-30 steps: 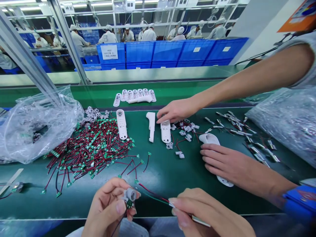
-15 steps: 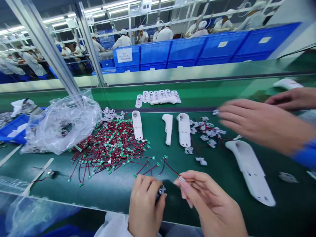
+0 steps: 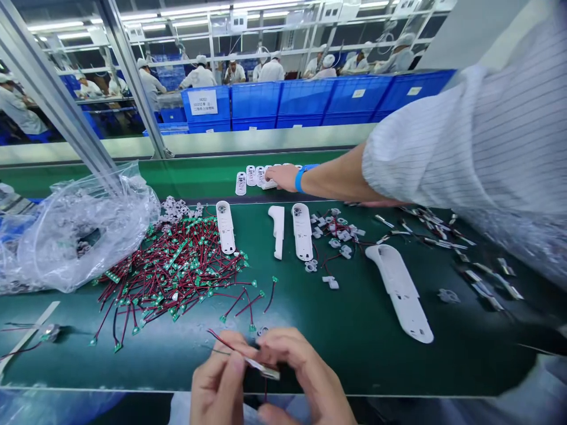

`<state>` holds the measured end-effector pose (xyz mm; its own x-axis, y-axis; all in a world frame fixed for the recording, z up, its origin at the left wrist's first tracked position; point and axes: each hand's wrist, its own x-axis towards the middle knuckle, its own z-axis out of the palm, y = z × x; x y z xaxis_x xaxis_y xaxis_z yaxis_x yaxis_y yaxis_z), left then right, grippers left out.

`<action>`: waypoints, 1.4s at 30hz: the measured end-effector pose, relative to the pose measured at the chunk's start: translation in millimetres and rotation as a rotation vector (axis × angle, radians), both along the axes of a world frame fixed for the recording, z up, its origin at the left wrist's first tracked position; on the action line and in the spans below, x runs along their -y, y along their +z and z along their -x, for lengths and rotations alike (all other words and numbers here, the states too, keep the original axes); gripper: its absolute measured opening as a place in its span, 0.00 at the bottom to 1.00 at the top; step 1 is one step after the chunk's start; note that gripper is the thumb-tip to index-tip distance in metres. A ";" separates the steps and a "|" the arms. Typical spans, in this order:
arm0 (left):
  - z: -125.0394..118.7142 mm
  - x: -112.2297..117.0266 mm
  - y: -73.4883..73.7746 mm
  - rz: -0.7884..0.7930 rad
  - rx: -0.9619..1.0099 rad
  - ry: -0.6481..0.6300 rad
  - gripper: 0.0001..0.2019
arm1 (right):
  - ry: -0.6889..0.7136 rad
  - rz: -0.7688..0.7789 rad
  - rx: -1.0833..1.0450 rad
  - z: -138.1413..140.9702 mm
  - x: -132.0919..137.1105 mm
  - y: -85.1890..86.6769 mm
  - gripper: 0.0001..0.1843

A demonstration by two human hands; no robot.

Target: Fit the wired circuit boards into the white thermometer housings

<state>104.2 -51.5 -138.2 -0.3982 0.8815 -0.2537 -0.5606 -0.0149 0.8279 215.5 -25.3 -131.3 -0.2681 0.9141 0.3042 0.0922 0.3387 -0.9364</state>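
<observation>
Silver metal, red-and-black leads (image 3: 220,337): the left hand (image 3: 217,386) is pinching a wired piece (image 3: 268,372) between thumb and fingers, lower right of the wire pile (image 3: 172,271). Right hand (image 3: 305,372) is curving close to the piece, thumb standing apart from bent fingers; cannot tell whether its tips are gripping anything. Change: a second ago the right was holding the piece, hands well apart; now they are meeting, probably a handover, both attending to one piece. Grey ring (image 3: 263,332) is lying lower right of the pile. White shells (image 3: 303,232) are resting on the worktop (image 3: 372,360), right of the pile. Co-worker's hand (image 3: 283,176) is now reaching among white plates (image 3: 251,175), upper right of the pile. Plastic bag (image 3: 88,260) is slumping left of it.
</observation>
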 end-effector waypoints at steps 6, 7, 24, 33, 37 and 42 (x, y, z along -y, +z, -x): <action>31.3 -4.1 12.5 0.040 0.241 -0.228 0.12 | 0.059 -0.035 0.455 -28.0 -34.0 -8.7 0.14; 34.9 -3.9 10.6 0.084 0.219 -0.285 0.13 | 0.114 -0.038 0.486 -28.2 -37.7 -10.8 0.17; 39.0 -4.5 5.2 -0.094 -0.831 -0.411 0.19 | 0.138 -0.210 0.477 -4.4 -42.3 -9.2 0.08; 45.4 1.8 6.9 -0.207 -1.072 -0.410 0.13 | 0.166 -0.009 0.116 -7.2 -37.9 9.3 0.08; 54.3 5.1 19.2 -0.271 -1.117 -0.345 0.10 | 0.245 0.080 -0.040 -8.2 -35.1 17.8 0.11; 54.6 5.2 33.7 -0.391 -1.328 -0.370 0.06 | 0.269 0.226 -0.207 -7.8 -29.2 14.9 0.13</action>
